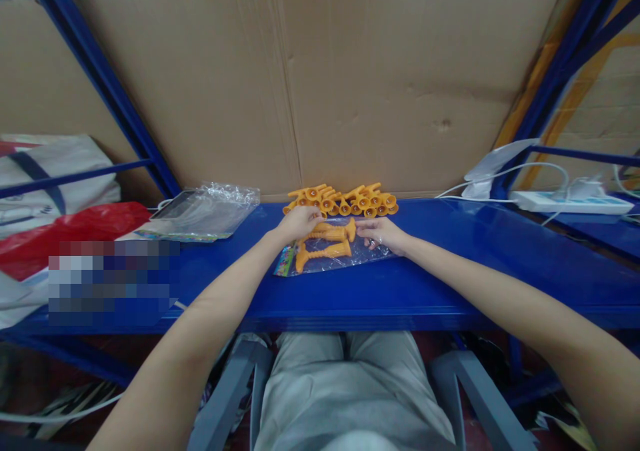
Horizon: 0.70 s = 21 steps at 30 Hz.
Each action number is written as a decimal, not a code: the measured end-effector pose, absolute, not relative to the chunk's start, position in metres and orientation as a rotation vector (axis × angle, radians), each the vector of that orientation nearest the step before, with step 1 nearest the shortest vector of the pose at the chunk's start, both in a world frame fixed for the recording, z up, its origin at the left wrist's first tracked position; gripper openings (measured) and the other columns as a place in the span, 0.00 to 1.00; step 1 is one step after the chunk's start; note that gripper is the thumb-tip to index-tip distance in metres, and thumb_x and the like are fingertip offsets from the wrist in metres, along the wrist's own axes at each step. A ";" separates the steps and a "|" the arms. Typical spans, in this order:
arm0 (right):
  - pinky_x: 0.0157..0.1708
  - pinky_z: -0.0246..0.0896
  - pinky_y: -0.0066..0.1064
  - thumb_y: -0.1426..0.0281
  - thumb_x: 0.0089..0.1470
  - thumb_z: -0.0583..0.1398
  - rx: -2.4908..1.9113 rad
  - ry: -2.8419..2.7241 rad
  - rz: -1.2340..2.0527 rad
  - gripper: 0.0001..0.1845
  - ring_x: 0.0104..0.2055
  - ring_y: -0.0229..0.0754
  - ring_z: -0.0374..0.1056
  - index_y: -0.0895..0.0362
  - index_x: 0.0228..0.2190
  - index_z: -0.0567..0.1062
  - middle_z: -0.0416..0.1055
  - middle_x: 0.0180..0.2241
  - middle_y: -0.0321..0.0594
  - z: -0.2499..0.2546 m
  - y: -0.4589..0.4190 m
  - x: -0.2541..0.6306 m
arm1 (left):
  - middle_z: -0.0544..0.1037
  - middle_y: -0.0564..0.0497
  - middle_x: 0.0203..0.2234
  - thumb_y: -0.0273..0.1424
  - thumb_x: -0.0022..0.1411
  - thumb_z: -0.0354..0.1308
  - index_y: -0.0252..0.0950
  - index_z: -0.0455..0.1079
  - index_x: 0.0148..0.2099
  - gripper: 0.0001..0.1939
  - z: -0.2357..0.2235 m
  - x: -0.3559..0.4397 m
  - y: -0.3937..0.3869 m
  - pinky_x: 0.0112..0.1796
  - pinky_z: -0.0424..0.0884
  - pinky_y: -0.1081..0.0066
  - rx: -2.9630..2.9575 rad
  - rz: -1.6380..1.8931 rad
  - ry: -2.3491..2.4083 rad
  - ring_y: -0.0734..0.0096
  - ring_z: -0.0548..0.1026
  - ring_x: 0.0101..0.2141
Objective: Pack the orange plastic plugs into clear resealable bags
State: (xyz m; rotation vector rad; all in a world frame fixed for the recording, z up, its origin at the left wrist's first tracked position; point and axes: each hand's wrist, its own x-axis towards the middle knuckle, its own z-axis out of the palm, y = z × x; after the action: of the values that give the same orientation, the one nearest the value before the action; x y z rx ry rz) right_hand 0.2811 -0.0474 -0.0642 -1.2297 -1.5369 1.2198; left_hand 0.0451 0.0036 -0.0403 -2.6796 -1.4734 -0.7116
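A clear plastic bag [330, 262] with a coloured strip at its left end lies flat on the blue table. Several orange-yellow plastic toy horns [327, 250] are in or on it, with ridged necks and flared ends. My left hand [300, 222] is at the bag's upper left, its fingers bent and closed at the bag's edge beside the horns; the fingertips are partly hidden. At the bag's right end is my right hand [387, 235], its index finger reaching to a horn's flared end and the other fingers curled on the film. Behind the bag a heap of similar horns [367, 201] lies against the cardboard.
A stack of clear bags [205, 212] lies on the left of the table [480, 251]. Red plastic [85, 228] is farther left. A white power strip [570, 202] with cables is at the right. Cardboard [350, 91] and blue posts [107, 81] enclose the back.
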 end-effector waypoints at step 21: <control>0.19 0.53 0.21 0.59 0.46 0.66 -1.110 -1.950 1.262 0.15 0.19 0.29 0.57 0.60 0.28 0.81 0.70 0.18 0.33 -0.057 -0.059 0.278 | 0.74 0.51 0.22 0.31 0.59 0.52 0.33 0.73 0.33 0.10 -0.032 0.044 -0.004 0.28 0.61 0.73 -2.712 -0.758 -1.479 0.73 0.69 0.25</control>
State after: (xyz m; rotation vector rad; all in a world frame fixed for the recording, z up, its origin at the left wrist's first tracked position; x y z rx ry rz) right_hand 0.2776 -0.0595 -0.0568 -1.1102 -1.9496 1.2620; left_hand 0.0436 -0.0035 -0.0324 -2.7118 -1.4792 -0.7576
